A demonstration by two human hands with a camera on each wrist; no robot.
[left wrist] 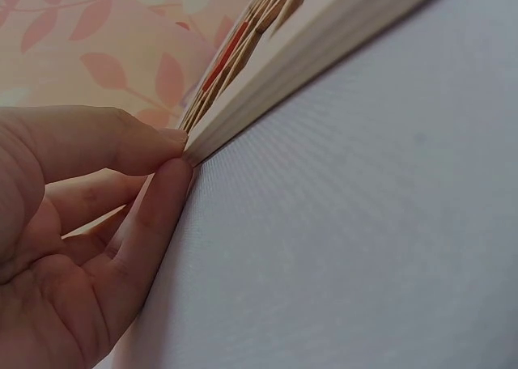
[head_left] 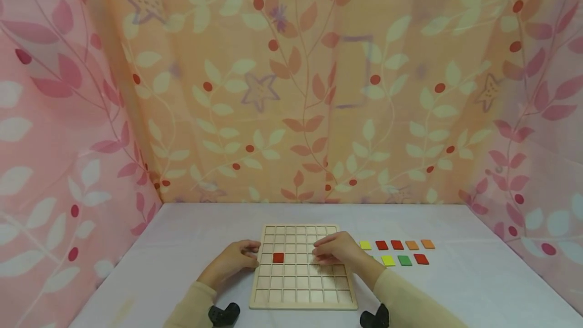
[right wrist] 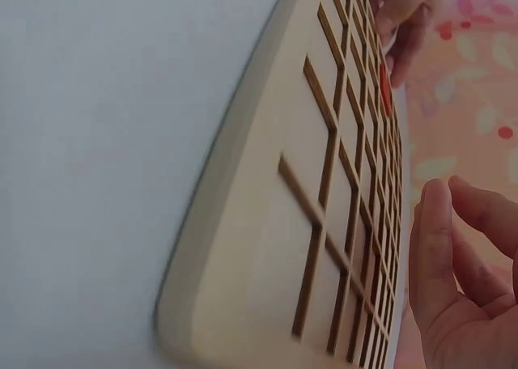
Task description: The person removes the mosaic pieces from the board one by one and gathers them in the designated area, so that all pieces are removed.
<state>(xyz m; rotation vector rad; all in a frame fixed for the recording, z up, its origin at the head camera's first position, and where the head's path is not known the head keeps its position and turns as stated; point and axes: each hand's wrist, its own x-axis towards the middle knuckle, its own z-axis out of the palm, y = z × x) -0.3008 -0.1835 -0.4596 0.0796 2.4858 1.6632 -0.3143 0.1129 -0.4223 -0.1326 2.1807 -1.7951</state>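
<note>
A pale wooden grid board (head_left: pixel 302 306) lies on the table with one red square tile (head_left: pixel 278 257) in a cell left of its middle. My left hand (head_left: pixel 234 262) is at the board's left edge. In the left wrist view, its thumb and forefinger (left wrist: pixel 105 146) pinch that edge. Over the right part of the board is my right hand (head_left: pixel 337 251), fingers loosely bent. The right wrist view shows its thumb (right wrist: pixel 433 248) and a finger close together above the grid, with no tile visible between them.
Right of the board lie two rows of loose square tiles, among them a yellow tile (head_left: pixel 387 260), a green tile (head_left: pixel 404 260), a red tile (head_left: pixel 421 259) and an orange tile (head_left: pixel 427 244). My right wrist partly covers another green one. Patterned curtains (head_left: pixel 300 90) enclose the white table (head_left: pixel 205 221).
</note>
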